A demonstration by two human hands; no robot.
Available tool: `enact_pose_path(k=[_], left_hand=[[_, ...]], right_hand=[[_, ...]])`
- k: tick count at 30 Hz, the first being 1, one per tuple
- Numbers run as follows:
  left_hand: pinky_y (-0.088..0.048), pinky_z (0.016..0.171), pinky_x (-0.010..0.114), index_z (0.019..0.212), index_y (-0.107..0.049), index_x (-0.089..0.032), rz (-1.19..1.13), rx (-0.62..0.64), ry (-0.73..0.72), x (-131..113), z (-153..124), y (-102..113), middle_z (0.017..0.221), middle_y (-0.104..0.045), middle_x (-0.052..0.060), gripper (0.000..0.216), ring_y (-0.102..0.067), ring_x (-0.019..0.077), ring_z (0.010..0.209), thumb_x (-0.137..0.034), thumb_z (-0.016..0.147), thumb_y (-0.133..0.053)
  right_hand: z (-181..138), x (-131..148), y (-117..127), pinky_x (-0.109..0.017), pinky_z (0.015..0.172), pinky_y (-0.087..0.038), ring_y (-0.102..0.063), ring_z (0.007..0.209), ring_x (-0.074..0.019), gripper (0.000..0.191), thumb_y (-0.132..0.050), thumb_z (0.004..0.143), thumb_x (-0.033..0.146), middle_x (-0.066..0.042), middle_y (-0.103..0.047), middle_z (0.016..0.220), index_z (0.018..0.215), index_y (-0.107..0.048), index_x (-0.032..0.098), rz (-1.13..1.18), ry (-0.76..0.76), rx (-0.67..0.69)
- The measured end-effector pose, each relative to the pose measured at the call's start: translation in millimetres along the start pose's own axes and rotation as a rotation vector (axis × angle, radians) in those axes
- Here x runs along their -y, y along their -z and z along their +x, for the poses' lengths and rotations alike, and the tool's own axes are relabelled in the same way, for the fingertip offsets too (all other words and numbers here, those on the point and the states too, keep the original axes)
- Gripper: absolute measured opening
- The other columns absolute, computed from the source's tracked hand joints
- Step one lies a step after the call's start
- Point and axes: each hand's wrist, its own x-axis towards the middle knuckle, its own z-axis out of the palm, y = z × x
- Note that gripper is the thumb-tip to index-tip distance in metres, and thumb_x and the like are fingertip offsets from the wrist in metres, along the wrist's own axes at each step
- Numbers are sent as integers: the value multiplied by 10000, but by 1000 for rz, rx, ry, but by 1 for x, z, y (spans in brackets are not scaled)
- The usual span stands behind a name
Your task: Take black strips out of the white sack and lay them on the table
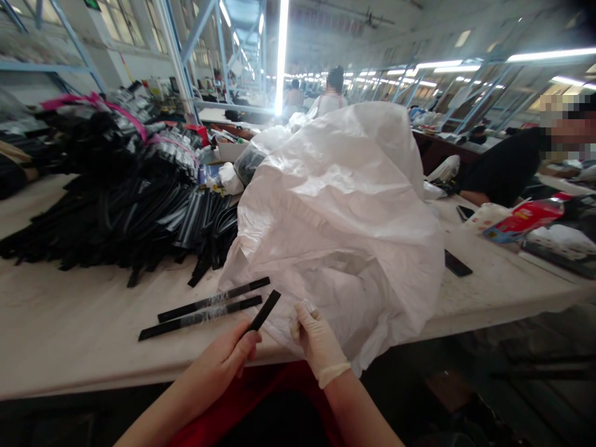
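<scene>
A pale surface fills the lower left of the frame. A big crumpled white plastic bag rises at centre, and a heap of black strips spreads across the left. Two loose black strips lie just left of the bag's lower edge. At bottom centre, the bare left hand pinches a short black strip, its grip clenched on it. Beside it, the gloved right hand grasps the bag's edge.

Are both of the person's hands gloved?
No: only the right hand wears a white glove, while the left hand is bare and holds a black strip.
</scene>
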Motion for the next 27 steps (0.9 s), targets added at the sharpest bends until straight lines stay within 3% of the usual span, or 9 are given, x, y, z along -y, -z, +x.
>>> enact_pose_path(k=[6, 11, 13, 15, 18, 22, 24, 27], left_hand=[[-372, 626, 273, 735, -494, -188, 125, 49, 43, 1, -10, -7, 674, -540, 3, 411, -510, 169, 655, -511, 875, -281], [-359, 591, 260, 736, -505, -184, 157, 86, 72, 1, -5, -15, 653, -553, -1, 382, -507, 158, 626, -471, 875, -295], [-359, 557, 247, 729, -495, -181, 100, 128, 83, 1, -3, -14, 617, -539, -14, 388, -491, 138, 568, -480, 878, -298], [-375, 548, 240, 747, -496, -176, 29, 176, 72, 2, -2, -9, 596, -532, -23, 405, -484, 124, 531, -497, 882, -290], [-424, 603, 247, 857, -539, -164, -11, 214, 52, 6, -5, 1, 659, -578, -6, 376, -543, 142, 606, -483, 874, -340], [-462, 681, 290, 1157, -501, -178, 137, 49, 74, 18, -9, 8, 717, -617, 10, 438, -588, 188, 697, -469, 874, -337], [-466, 793, 315, 1244, -448, -186, 158, -74, 27, 24, -8, 8, 880, -656, 47, 507, -606, 210, 846, -498, 889, -265], [-395, 961, 317, 1262, -444, -205, 151, -193, -45, 27, -8, 9, 1205, -584, 63, 516, -521, 219, 1119, -507, 892, -250]], right_hand=[[7, 0, 3, -176, 462, -331, -429, 483, -50, 340, -793, 579, 381, 49, -500, 498, 552, -545, 150, 135, 4, -58], [-2, 4, 5, -197, 514, -375, -475, 503, -67, 371, -728, 638, 478, 14, -556, 497, 551, -617, 135, -211, 141, -63], [-10, 5, 2, -209, 530, -403, -510, 526, -85, 371, -739, 611, 488, -3, -602, 547, 584, -648, 130, -304, 119, -8], [-16, 4, -1, -223, 553, -436, -544, 558, -102, 350, -742, 613, 471, -16, -642, 622, 665, -682, 131, -339, 41, 128], [-19, 2, -4, -230, 566, -458, -560, 556, -109, 340, -736, 632, 454, -19, -647, 621, 727, -693, 130, -341, -26, 218], [-20, 0, -12, -233, 595, -485, -585, 591, -120, 401, -769, 569, 471, -16, -660, 660, 786, -684, 144, -203, 28, 64], [-23, -4, -22, -240, 600, -493, -599, 604, -130, 372, -726, 640, 473, -21, -662, 666, 814, -684, 147, -226, 13, 203], [-29, -5, -29, -263, 618, -502, -604, 601, -136, 329, -656, 731, 462, -25, -667, 687, 857, -692, 161, -329, 30, 437]])
